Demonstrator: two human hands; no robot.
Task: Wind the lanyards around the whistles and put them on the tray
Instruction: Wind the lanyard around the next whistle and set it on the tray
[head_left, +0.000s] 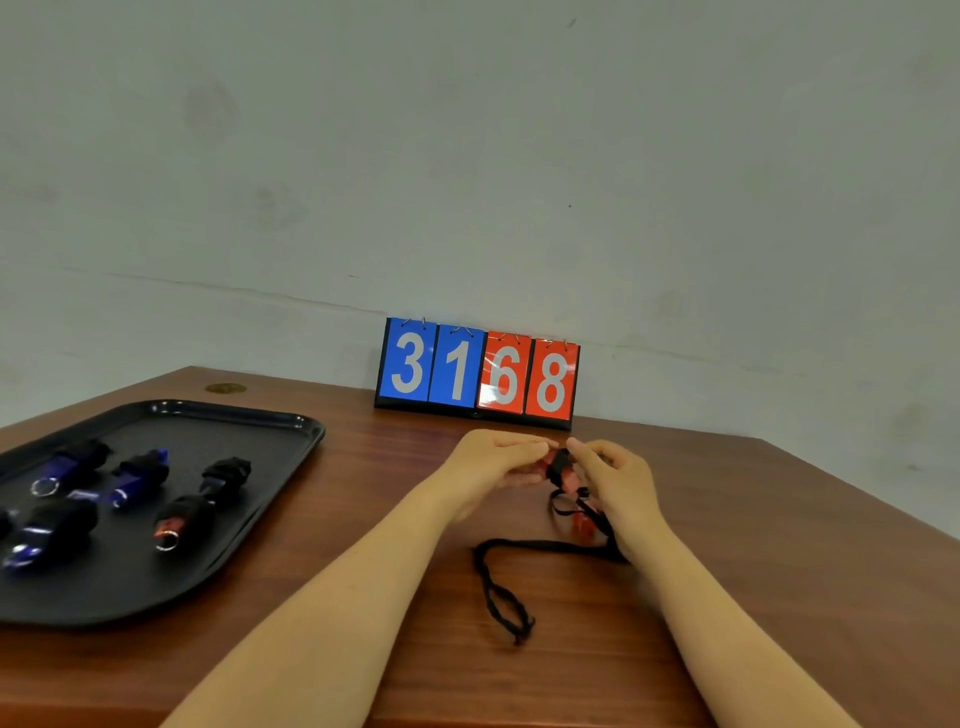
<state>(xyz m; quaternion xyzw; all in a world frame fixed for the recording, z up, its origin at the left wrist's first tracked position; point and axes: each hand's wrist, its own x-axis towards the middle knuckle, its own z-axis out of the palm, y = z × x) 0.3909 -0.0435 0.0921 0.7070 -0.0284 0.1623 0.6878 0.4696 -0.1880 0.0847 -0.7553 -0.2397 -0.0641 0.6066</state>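
Both hands meet over the brown wooden table (779, 519). The left hand (493, 467) pinches a red plastic whistle (563, 475); the right hand (618, 478) curls round its black woven cord (498, 582), which trails nearer. Left, a glossy black tray (260, 431) holds wrapped whistles (140, 475).

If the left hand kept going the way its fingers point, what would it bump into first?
The left hand points right, toward the red whistle that it already holds. Just past that it would probably meet the right hand's fingertips, which pinch the same whistle. Depth is hard to judge here.
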